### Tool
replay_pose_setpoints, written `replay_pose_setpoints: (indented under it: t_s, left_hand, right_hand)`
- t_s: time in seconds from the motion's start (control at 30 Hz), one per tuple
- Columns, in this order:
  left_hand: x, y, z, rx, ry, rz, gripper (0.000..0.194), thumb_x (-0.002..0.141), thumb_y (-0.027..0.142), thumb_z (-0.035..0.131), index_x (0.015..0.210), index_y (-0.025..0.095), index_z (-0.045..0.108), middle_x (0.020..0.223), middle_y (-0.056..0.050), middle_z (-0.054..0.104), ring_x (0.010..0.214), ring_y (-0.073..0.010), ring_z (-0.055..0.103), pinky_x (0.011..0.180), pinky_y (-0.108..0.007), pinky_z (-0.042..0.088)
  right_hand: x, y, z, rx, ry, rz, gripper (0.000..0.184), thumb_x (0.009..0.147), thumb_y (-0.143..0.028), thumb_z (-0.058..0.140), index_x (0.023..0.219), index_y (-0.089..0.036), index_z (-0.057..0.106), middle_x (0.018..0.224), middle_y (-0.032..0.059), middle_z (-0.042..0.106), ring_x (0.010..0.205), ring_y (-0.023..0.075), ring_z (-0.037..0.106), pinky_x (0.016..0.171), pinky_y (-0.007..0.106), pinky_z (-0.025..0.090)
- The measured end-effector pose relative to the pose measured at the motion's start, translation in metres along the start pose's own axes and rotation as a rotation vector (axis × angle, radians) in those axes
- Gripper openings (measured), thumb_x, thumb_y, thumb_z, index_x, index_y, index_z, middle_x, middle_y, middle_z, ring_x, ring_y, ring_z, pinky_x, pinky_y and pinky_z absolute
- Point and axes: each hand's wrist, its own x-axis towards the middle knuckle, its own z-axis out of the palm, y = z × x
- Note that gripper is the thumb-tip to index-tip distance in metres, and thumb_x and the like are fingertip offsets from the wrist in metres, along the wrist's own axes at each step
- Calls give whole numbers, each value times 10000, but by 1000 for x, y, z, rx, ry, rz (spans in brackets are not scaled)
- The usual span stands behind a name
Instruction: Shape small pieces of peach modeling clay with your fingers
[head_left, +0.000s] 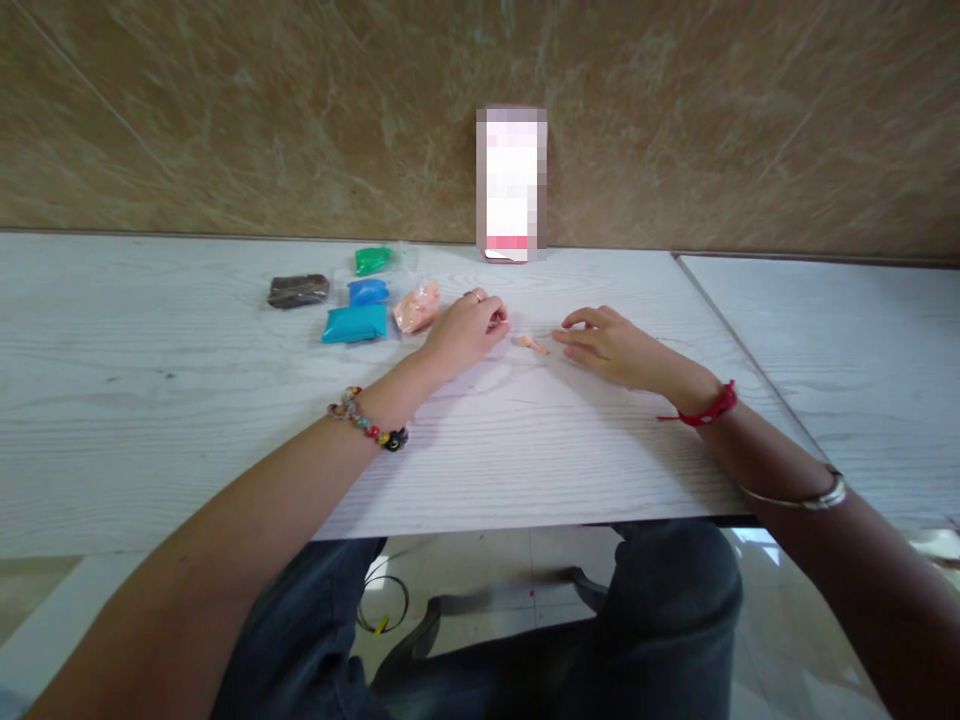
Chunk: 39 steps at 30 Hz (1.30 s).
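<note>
On the white wood-grain tabletop lies a small peach piece of modelling clay, thicker at its left end and drawn out thin to the right. Just left of it, my left hand has its fingers curled in, thumb and fingertips together; whatever they may pinch is too small to make out. My right hand rests to the right of the piece, fingers stretched out and apart, holding nothing. Beside my left hand is a clear packet of peach clay.
Left of it lie packets of teal clay, blue clay, green clay and brown clay. A phone with a lit, blurred screen leans upright against the brown marbled wall. A seam crosses the tabletop at right.
</note>
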Motion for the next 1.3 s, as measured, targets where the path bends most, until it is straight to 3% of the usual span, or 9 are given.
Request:
replay_pose_setpoints:
  t_s: [0.37, 0.53, 0.73, 0.93, 1.1, 1.3]
  left_hand:
    - [0, 0, 0, -1, 6, 3, 191, 838, 256, 471, 920, 143, 600, 955, -74, 579, 846, -167, 563, 726, -272, 424]
    - [1, -2, 2, -5, 7, 25, 194, 837, 253, 467, 917, 137, 600, 948, -76, 571, 832, -161, 559, 739, -268, 426]
    - [2, -3, 3, -11, 16, 25, 192, 836, 256, 464, 905, 142, 602, 930, -69, 564, 827, -159, 557, 720, -263, 425]
    - [2, -3, 3, -30, 16, 13, 185, 833, 261, 476, 908, 148, 602, 923, -56, 553, 807, -144, 549, 705, -256, 420]
    - [3, -4, 4, -48, 9, 0, 185, 826, 255, 490, 920, 141, 601, 921, -55, 542, 802, -143, 544, 727, -263, 424]
    - [3, -5, 4, -54, 1, 10, 188, 826, 238, 486, 934, 133, 598, 935, -61, 541, 802, -143, 545, 741, -261, 430]
  right_hand:
    - [9, 1, 13, 150, 196, 61, 364, 844, -231, 460, 1177, -139, 575, 1022, 127, 594, 937, 221, 553, 848, 374, 452]
    - [19, 2, 15, 174, 229, 91, 290, 817, -187, 484, 1053, -133, 645, 951, 119, 606, 851, 203, 562, 764, 335, 464]
    - [34, 2, 15, 185, 244, 112, 190, 785, -122, 472, 764, -120, 661, 808, 100, 628, 753, 175, 553, 708, 295, 432]
    - [26, -2, 6, 293, 309, 222, 222, 769, -150, 491, 891, -150, 676, 822, 57, 680, 680, 148, 561, 642, 274, 415]
    - [23, -3, 8, 322, 297, 264, 143, 736, -201, 563, 755, -174, 703, 730, 24, 690, 598, 131, 556, 593, 262, 416]
    - [24, 1, 13, 240, 284, 206, 125, 731, -133, 584, 693, -166, 699, 749, 42, 677, 707, 159, 591, 660, 277, 438]
